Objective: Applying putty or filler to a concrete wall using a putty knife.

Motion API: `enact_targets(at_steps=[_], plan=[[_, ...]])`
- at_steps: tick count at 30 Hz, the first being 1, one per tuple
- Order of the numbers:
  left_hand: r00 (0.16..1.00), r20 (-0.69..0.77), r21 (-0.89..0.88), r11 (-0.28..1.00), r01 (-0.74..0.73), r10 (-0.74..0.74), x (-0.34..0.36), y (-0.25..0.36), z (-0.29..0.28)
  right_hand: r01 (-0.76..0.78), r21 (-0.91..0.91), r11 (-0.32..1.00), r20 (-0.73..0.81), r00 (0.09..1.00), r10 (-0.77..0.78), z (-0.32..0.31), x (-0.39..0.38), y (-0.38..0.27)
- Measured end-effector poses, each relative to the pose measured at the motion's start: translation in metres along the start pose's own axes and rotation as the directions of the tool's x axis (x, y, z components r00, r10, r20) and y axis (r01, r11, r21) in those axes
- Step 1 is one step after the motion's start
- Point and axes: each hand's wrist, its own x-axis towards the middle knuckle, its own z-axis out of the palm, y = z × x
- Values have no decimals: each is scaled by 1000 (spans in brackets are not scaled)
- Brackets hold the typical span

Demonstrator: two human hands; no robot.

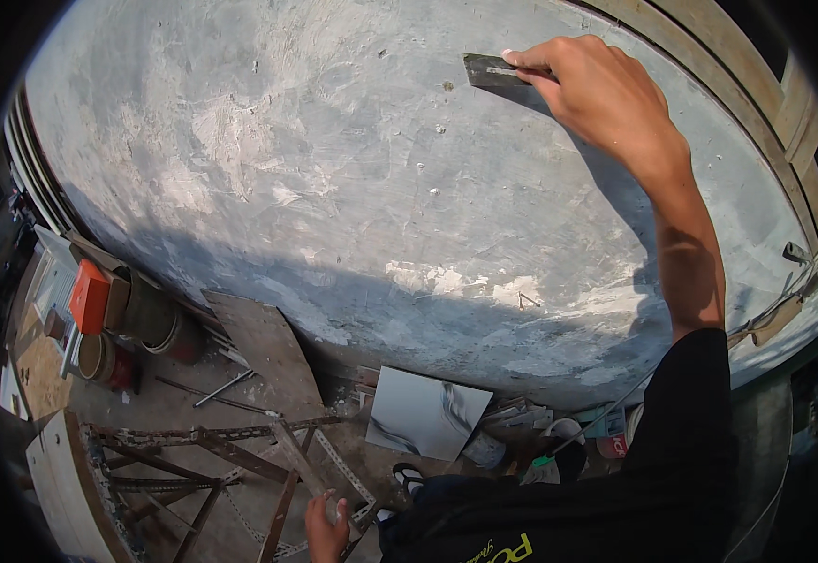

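Note:
My right hand is raised high against a grey plastered wall. Its fingers and thumb pinch a dark, flat scraper blade, whose long edge lies at or very near the wall surface. White patches, small pits and a nail-like bit mark the plaster. Low in the view, my left hand hangs beside my body with its fingers curled. A pale spot shows between the fingers, too small to name. It is nearest to a rusty metal frame.
Below the wall stand a leaning board, a white panel with grey swirls, and buckets with an orange box. Metal rods lie on the floor. Wooden framing borders the wall at right, above cables and pipes.

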Motion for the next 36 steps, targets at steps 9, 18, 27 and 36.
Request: enact_targets(at_steps=[9,18,27,36], plan=[[997,72,-32,999,23,-20,3,-16,0,26,70,997,-81,996,-20,-10,3,12],[997,75,-10,1000,3,-2,7,-37,-13,7,30,1000,-157,988,-2,10,1,10],[994,91,23,998,53,-55,-5,-50,-23,35,92,995,-160,987,-20,54,-30,5],[990,123,-27,997,73,-69,-12,-66,-25,11,192,981,-274,961,43,67,-33,15]])
